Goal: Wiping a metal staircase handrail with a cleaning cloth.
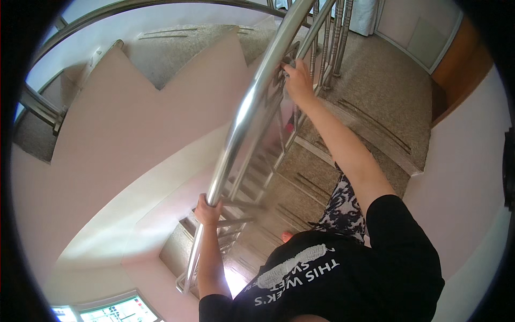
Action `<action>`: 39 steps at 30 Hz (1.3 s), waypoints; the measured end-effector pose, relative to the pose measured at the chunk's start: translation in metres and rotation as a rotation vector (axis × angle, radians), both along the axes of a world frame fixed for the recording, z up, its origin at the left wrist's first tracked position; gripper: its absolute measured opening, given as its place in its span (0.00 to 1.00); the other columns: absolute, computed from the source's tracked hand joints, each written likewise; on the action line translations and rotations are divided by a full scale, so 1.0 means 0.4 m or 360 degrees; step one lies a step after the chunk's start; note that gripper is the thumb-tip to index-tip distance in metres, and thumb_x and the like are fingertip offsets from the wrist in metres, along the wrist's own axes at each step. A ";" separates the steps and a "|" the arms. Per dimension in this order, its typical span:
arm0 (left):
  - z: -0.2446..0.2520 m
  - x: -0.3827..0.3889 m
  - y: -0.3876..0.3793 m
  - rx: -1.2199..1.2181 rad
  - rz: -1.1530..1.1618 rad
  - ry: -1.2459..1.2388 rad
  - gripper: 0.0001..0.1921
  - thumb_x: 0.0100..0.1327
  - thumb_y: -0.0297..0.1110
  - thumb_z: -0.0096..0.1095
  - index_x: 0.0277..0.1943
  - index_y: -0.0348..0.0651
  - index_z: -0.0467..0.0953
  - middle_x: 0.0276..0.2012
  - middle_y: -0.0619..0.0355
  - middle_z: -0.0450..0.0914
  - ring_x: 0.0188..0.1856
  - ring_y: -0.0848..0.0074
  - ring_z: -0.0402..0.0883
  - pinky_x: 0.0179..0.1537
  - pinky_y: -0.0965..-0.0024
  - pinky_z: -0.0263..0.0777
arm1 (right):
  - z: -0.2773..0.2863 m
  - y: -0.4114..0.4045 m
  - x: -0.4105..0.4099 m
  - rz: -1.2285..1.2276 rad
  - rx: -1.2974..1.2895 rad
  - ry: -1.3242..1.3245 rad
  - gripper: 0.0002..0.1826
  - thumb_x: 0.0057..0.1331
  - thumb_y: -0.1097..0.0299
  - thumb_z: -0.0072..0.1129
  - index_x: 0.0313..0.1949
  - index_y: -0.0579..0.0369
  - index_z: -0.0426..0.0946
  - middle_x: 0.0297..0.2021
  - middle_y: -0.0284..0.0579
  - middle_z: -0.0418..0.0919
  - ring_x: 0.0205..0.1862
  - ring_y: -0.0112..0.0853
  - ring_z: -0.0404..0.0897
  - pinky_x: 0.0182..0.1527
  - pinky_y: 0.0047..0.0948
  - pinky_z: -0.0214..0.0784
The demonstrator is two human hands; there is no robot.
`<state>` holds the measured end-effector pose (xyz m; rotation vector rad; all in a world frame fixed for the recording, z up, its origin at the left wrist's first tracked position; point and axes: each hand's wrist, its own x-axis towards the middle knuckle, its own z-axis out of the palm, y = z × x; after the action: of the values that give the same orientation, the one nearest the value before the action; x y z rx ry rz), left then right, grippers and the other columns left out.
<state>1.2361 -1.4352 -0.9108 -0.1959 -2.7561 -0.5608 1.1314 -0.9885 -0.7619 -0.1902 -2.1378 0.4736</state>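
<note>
My left hand (pixel 208 211) is wrapped around the thick, shiny stainless steel handrail (pixel 241 112) of a staircase, low on its slope. Farther up, my right hand (pixel 299 82) reaches past the handrail to the thinner metal bars of the balustrade (pixel 318 32). Its fingers are bent around what looks like a grey cloth (pixel 287 63), pressed at the bars and mostly hidden. Below the rail, the upright bars run down to the side of the steps.
Speckled stone steps (pixel 305 173) with dark grip strips descend beneath me; a landing (pixel 374 76) lies at the upper right, near a wooden door (pixel 466 68). Another curved flight (pixel 169 56) shows across the stairwell. A bright window (pixel 120 310) is low at the left.
</note>
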 end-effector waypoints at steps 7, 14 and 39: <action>-0.004 -0.001 0.005 -0.0015 0.0066 -0.0058 0.26 0.38 0.44 0.74 0.40 0.46 0.72 0.31 0.49 0.81 0.34 0.52 0.80 0.35 0.54 0.73 | 0.060 0.073 -0.023 -0.0018 0.0429 -0.0306 0.14 0.58 0.79 0.52 0.43 0.53 0.81 0.47 0.52 0.70 0.54 0.48 0.68 0.53 0.45 0.65; 0.012 0.005 -0.002 -0.0010 0.0001 0.0003 0.23 0.44 0.47 0.72 0.38 0.44 0.72 0.28 0.47 0.80 0.31 0.51 0.80 0.32 0.54 0.74 | 0.056 0.056 0.023 -0.0004 0.0128 -0.0176 0.18 0.57 0.80 0.52 0.46 0.51 0.81 0.46 0.53 0.70 0.53 0.49 0.69 0.52 0.46 0.66; -0.013 -0.007 -0.008 0.0027 0.0050 -0.0052 0.26 0.41 0.47 0.73 0.41 0.47 0.72 0.30 0.51 0.80 0.32 0.54 0.81 0.34 0.56 0.73 | 0.122 0.181 -0.102 -0.0224 0.0510 -0.0087 0.17 0.58 0.77 0.52 0.46 0.48 0.81 0.42 0.51 0.70 0.49 0.48 0.70 0.49 0.46 0.67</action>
<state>1.2334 -1.4383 -0.9161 -0.1406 -2.7802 -0.5836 1.0905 -0.9160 -0.7130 -0.1716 -2.2016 0.0419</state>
